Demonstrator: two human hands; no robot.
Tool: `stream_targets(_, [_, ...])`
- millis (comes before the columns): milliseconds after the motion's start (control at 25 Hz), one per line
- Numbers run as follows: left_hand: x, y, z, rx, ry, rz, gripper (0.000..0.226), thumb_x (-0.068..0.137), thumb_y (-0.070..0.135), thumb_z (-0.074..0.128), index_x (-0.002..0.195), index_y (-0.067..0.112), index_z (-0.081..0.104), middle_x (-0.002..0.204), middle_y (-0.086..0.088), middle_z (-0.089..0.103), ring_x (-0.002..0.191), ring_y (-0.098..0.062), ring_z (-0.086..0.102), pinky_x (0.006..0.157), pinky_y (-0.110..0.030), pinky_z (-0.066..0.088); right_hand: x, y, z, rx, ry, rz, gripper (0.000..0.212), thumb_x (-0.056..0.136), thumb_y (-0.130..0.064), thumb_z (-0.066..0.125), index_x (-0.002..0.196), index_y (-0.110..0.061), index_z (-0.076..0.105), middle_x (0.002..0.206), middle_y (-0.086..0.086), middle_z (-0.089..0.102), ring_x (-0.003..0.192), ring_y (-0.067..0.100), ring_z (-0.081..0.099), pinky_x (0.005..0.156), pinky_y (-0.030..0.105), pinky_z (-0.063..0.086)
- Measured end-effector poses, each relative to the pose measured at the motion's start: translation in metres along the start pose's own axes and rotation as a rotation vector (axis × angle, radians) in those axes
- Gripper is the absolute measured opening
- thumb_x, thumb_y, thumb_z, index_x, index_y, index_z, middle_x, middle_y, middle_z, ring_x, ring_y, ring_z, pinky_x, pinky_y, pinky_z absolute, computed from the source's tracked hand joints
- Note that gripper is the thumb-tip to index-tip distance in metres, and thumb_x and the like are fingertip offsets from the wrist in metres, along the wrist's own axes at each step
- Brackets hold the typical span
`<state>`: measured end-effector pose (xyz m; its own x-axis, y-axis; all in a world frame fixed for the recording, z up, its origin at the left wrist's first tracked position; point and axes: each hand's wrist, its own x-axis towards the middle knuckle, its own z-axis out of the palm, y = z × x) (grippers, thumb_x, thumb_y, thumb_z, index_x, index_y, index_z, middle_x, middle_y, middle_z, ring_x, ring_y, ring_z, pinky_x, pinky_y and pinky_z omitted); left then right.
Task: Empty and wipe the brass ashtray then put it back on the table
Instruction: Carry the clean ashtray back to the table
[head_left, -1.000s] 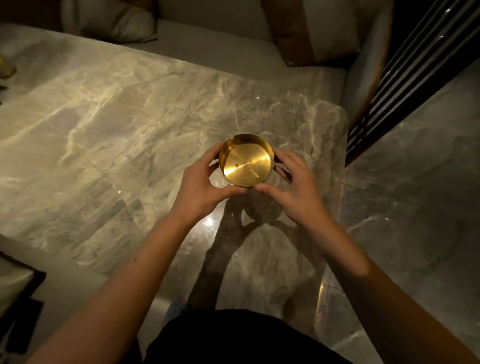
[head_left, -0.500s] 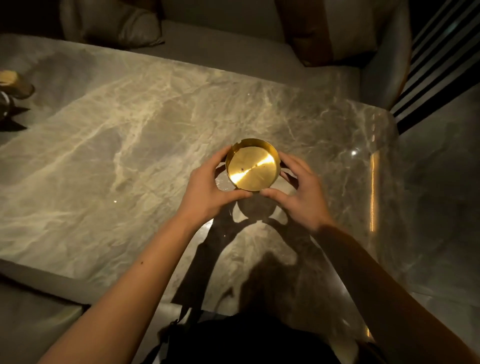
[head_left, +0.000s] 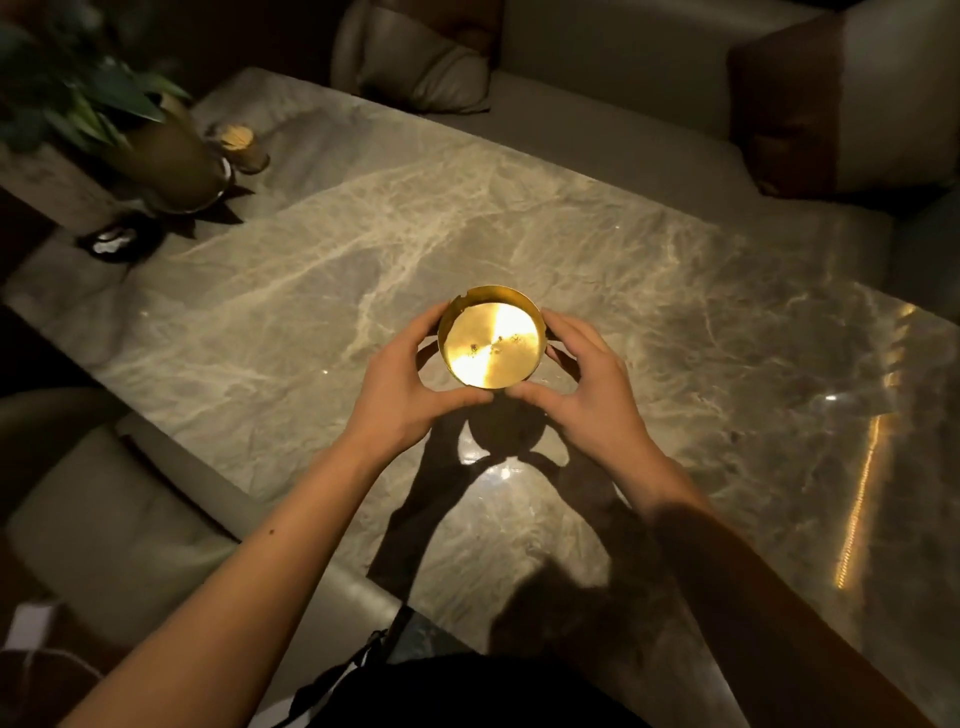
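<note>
Above the table (head_left: 649, 291), near its middle, the ashtray (head_left: 491, 338) is gripped between the left hand (head_left: 402, 382) and right hand (head_left: 597, 392). Since a second ago it has been carried leftwards from the table's right end; specks remain inside, so emptying seems undone.

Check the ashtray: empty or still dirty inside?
Not quite clean: the ashtray, held between the left hand and right hand, shows a few small dark specks on its shiny floor; no butts.

A grey veined marble desk (head_left: 649, 291) carries a potted plant (head_left: 156, 150) at its far left corner, a small jar (head_left: 241, 145) just beside it, and a dark object (head_left: 111, 241) nearby.
</note>
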<state>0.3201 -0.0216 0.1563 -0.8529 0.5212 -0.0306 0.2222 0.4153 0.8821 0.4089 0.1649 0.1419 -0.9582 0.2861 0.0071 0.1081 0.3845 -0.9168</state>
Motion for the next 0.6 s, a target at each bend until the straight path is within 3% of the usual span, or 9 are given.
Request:
stream_targets(200, [0.012,-0.02,-0.038,0.016,-0.012,-0.011,0.092,0.056,0.033,0.091,0.135,0.037,0.045,0.127,0.028,0.053,0.12,0.009,0.05,0.097,-0.008,0.039,0.024,-0.012,0.035,0.027,-0.002,0.0,0.079,0.07,-0.022,0.085,0.139,-0.02,0.047,0.132,-0.008,0.05,0.119,-0.002,0.048,0.099,0.004,0.036])
stream_targets(440, [0.049,-0.09,-0.127,0.022,-0.027,-0.009,0.097,0.056,0.029,0.092,0.14,0.029,0.044,0.135,0.01,0.055,0.125,-0.005,0.05,0.106,-0.024,0.04,0.08,-0.039,0.133,-0.002,0.036,0.003,0.077,0.069,-0.022,0.086,0.137,-0.018,0.05,0.125,-0.009,0.052,0.115,0.0,0.052,0.099,0.007,0.039])
stream_targets(600, [0.081,-0.141,-0.201,0.023,-0.102,0.009,0.096,0.056,0.03,0.091,0.14,0.028,0.044,0.135,0.013,0.054,0.124,-0.001,0.049,0.102,-0.014,0.038,0.121,-0.061,0.211,-0.009,0.083,0.049,0.077,0.069,-0.024,0.085,0.137,-0.019,0.049,0.126,-0.012,0.051,0.117,0.0,0.052,0.101,0.01,0.04])
